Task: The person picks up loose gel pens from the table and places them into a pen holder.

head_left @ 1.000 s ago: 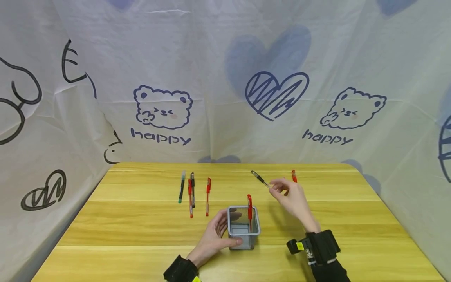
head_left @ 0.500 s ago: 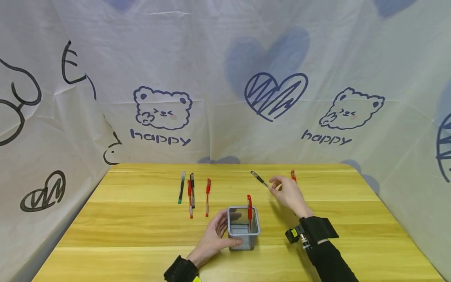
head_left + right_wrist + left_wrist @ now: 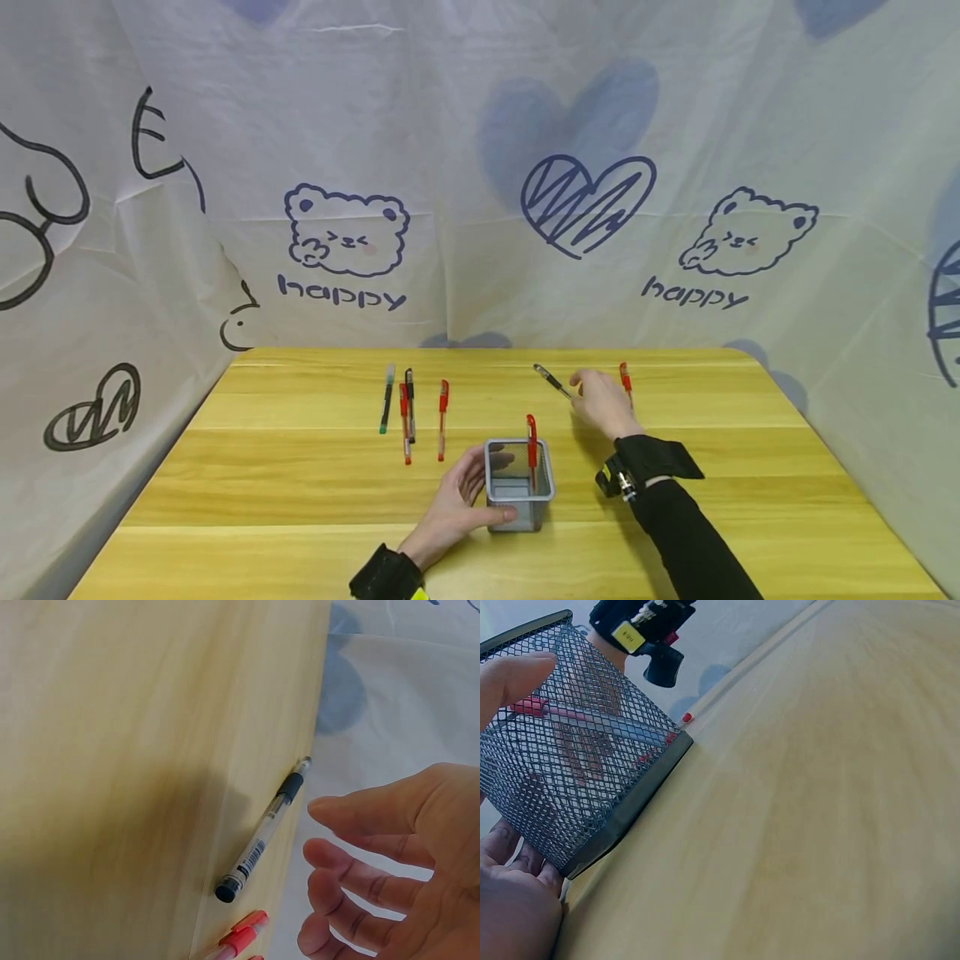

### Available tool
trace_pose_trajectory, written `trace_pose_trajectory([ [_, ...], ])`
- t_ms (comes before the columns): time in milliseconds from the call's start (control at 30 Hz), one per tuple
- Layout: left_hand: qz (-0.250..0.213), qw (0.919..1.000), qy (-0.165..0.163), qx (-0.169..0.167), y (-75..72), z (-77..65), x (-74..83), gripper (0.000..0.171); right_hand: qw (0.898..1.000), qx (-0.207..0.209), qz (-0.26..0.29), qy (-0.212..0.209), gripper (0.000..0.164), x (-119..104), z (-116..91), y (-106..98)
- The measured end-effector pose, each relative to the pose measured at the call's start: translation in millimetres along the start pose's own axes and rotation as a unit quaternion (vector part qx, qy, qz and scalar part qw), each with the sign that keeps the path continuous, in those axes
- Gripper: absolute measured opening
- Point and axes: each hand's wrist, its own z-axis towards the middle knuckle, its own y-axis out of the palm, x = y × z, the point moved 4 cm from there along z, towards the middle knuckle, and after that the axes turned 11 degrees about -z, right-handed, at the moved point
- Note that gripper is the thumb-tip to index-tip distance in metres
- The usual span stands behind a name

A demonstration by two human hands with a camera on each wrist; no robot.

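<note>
A grey wire-mesh pen holder stands on the table, gripped by my left hand with the thumb across its front and the fingers behind its left side. One red pen leans inside it, also visible through the mesh in the left wrist view. My right hand hovers farther back, beside a black gel pen lying on the table. In the right wrist view that hand's fingers are loosely bent and apart from the black pen, holding nothing. Just right of the hand lies a red pen.
On the table's left half lie a green-tipped pen, a black pen and two red pens. A printed white cloth hangs behind the far edge of the wooden table.
My right hand has shifted slightly left and forward, its wrist swinging left, now overlapping the black pen's near end. The left hand and pen holder have stayed put.
</note>
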Motion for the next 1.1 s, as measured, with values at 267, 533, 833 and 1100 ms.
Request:
trace_pose_trajectory([
  [267,0.003,1.0,-0.005,0.005,0.2,-0.3,0.2,0.084,0.999,-0.034,-0.03,0.015,0.036,-6.6,9.7,9.5],
  [533,0.0,1.0,-0.007,0.003,0.4,-0.3,0.5,0.083,0.997,-0.038,-0.066,0.024,0.014,-6.9,19.9,18.9],
  [833,0.0,1.0,-0.006,0.002,0.2,0.0,0.3,0.084,0.995,-0.036,-0.092,0.03,0.006,-5.0,23.6,27.9],
  [1100,0.002,1.0,-0.008,0.006,0.1,0.6,-0.6,0.085,0.994,-0.033,-0.094,0.037,0.012,-6.5,24.0,30.4],
])
